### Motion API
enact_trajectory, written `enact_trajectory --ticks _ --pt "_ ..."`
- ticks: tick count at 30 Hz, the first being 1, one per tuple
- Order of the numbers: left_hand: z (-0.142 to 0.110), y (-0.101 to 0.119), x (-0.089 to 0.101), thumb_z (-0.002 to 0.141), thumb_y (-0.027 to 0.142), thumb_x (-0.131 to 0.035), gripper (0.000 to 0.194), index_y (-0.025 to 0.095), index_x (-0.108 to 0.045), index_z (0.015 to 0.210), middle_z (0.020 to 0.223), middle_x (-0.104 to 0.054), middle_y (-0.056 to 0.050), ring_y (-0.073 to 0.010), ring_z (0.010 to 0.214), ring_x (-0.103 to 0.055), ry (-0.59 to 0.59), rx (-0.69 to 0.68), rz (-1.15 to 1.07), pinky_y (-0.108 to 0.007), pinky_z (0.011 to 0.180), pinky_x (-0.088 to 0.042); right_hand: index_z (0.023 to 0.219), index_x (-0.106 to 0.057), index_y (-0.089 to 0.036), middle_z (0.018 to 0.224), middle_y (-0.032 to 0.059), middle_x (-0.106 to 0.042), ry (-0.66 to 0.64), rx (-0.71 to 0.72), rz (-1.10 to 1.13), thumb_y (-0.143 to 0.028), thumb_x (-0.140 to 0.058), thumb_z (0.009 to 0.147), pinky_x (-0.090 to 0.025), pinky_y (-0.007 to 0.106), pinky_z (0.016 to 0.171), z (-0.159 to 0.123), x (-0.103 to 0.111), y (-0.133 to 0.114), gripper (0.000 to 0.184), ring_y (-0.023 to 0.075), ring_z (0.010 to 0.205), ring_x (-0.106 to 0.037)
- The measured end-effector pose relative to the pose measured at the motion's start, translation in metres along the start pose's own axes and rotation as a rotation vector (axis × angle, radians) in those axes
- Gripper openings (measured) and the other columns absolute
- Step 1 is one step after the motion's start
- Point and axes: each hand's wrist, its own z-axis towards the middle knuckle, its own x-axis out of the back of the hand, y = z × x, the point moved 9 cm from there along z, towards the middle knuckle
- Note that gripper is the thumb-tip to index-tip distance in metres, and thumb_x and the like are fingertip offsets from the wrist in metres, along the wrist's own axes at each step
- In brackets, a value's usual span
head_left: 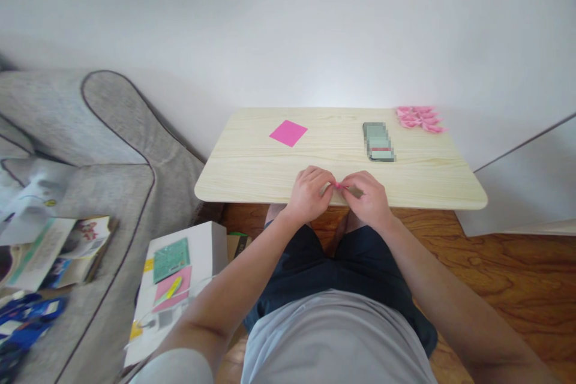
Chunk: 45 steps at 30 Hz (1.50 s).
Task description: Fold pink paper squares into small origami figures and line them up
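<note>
My left hand (314, 192) and my right hand (366, 195) meet at the near edge of the pale wooden table (243, 162). Between their pinched fingertips is a small piece of pink folded paper (339, 185), mostly covered by the fingers. Farther back on the left lies a flat square of bright pink paper (288, 133), turned cornerwise. A cluster of pink folded paper pieces (419, 119) sits at the back right corner. Past my right hand rests a phone (378, 142), its screen blurred out.
A white box (218, 246) stands left of my legs, carrying a green packet (171, 260), pink sheets (183, 280) and a yellow cutter (174, 287). Farther left, a grey sofa (112, 180) holds books (85, 246) and blue packages (33, 315). A white wall (315, 30) closes off the table's far side.
</note>
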Motion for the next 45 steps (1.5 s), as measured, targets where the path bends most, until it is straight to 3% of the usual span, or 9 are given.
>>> enact_trajectory --ticks 4,9,14,20,25,28,36,40,45 --pt "-0.013 -0.004 -0.004 0.088 0.007 -0.059 0.029 0.025 -0.074 0.106 0.112 -0.078 -0.003 -0.0232 0.113 -0.064 -0.102 -0.013 0.061 -0.042 0.101 -0.046 0.109 -0.078 -0.03 0.114 0.0049 -0.078 -0.149 0.163 -0.237 -0.025 -0.069 0.092 -0.053 0.051 0.101 -0.022 -0.017 -0.014 0.019 0.0281 0.11 -0.066" --pt "-0.02 -0.007 -0.003 0.088 0.011 -0.061 0.024 0.025 -0.075 0.103 0.114 -0.078 -0.003 -0.022 0.112 -0.066 -0.138 -0.016 0.003 -0.042 0.104 -0.046 0.13 -0.071 -0.027 0.126 0.0079 -0.073 -0.132 0.121 -0.305 -0.027 -0.065 0.096 -0.051 0.051 0.105 -0.033 -0.012 -0.015 0.034 0.029 0.117 -0.065" --pt "-0.024 -0.005 -0.002 0.088 0.017 -0.065 0.027 0.026 -0.074 0.112 0.121 -0.076 -0.005 -0.0243 0.117 -0.066 -0.184 -0.023 -0.025 -0.044 0.107 -0.046 0.125 -0.073 -0.031 0.123 0.0055 -0.075 -0.165 0.104 -0.387 -0.031 -0.067 0.096 -0.046 0.053 0.108 -0.034 -0.012 -0.012 0.029 0.0306 0.119 -0.062" --pt "-0.034 -0.004 -0.003 0.096 0.027 -0.064 0.027 0.028 -0.073 0.121 0.13 -0.074 -0.004 -0.0258 0.12 -0.064 -0.164 -0.01 0.039 -0.046 0.106 -0.045 0.125 -0.073 -0.033 0.126 0.0024 -0.076 -0.17 0.128 -0.389 -0.031 -0.069 0.094 -0.044 0.053 0.111 -0.029 -0.01 -0.012 0.032 0.0311 0.122 -0.063" --pt "-0.052 -0.007 -0.01 0.096 0.026 -0.065 0.029 0.032 -0.075 0.123 0.126 -0.077 -0.002 -0.0263 0.118 -0.067 -0.046 0.054 0.095 -0.049 0.107 -0.042 0.155 -0.048 -0.032 0.154 0.0064 -0.06 -0.321 0.124 -0.474 -0.039 -0.072 0.091 -0.03 0.066 0.121 -0.037 -0.024 -0.021 0.069 0.0409 0.144 -0.049" --pt "-0.061 -0.007 -0.013 0.096 0.027 -0.066 0.032 0.033 -0.074 0.126 0.126 -0.078 -0.002 -0.0275 0.121 -0.067 0.013 0.077 0.11 -0.051 0.11 -0.04 0.162 -0.038 -0.032 0.158 0.0079 -0.055 -0.334 0.113 -0.526 -0.035 -0.069 0.093 -0.024 0.071 0.122 -0.042 -0.028 -0.026 0.076 0.0436 0.146 -0.047" --pt "-0.061 -0.004 -0.011 0.097 0.028 -0.067 0.027 0.034 -0.075 0.122 0.125 -0.078 -0.001 -0.0277 0.12 -0.067 0.05 0.09 0.103 -0.052 0.109 -0.039 0.165 -0.033 -0.032 0.161 0.006 -0.053 -0.349 0.111 -0.538 -0.029 -0.064 0.096 -0.028 0.07 0.121 -0.047 -0.029 -0.02 0.075 0.0427 0.146 -0.047" --pt "-0.06 -0.003 -0.007 0.097 0.028 -0.066 0.029 0.034 -0.074 0.124 0.127 -0.077 0.0 -0.0274 0.121 -0.066 0.017 0.095 0.078 -0.052 0.11 -0.038 0.156 -0.048 -0.037 0.151 0.0016 -0.062 -0.3 0.118 -0.407 -0.03 -0.064 0.098 -0.037 0.062 0.12 -0.045 -0.016 -0.01 0.061 0.0355 0.143 -0.052" --pt "-0.058 -0.005 -0.005 0.098 0.027 -0.065 0.025 0.033 -0.075 0.121 0.126 -0.078 0.0 -0.0265 0.12 -0.066 -0.009 0.121 0.067 -0.05 0.108 -0.039 0.13 -0.071 -0.035 0.129 0.0012 -0.075 -0.21 0.102 -0.327 -0.027 -0.066 0.097 -0.047 0.055 0.111 -0.034 -0.003 -0.005 0.034 0.0312 0.126 -0.063"
